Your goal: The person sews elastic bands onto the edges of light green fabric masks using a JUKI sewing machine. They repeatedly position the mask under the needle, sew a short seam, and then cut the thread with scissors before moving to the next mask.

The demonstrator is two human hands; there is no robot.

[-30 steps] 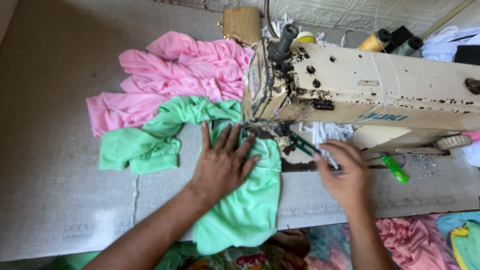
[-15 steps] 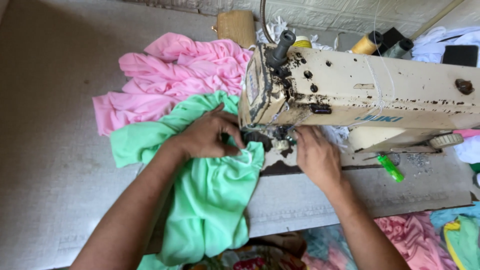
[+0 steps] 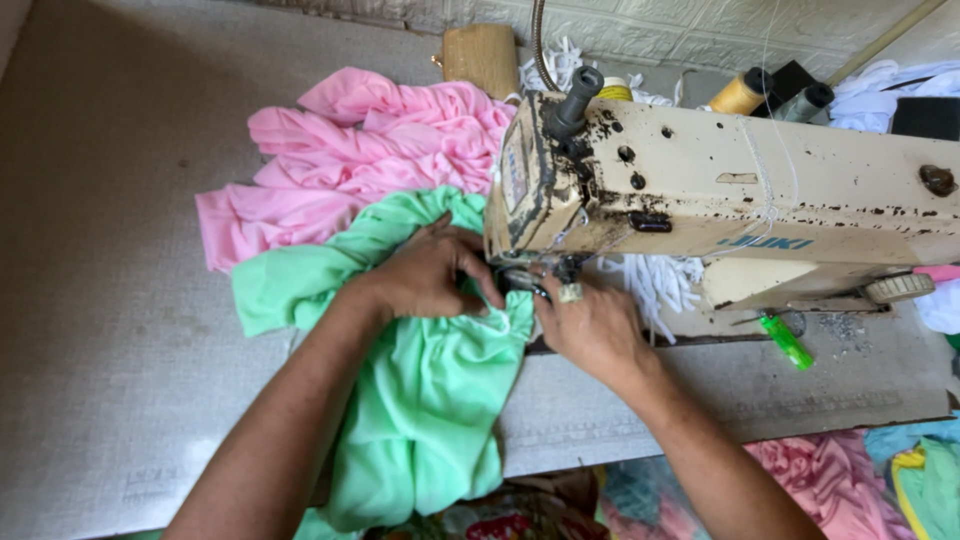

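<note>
- Green fabric lies on the grey surface, running from the sewing machine head down over the near edge.
- Left hand rests on the green fabric just left of the machine head, fingers curled and pressing the cloth down beside the needle area.
- Right hand sits just right of it, fingers bent, pinching the fabric edge under the machine head; the two hands nearly touch.
- Pink fabric heaped toward the far edge, touching the green piece.
- Green lighter on the machine bed, well right of the hands.
- Yellow thread cone at the far edge behind the machine.
</note>
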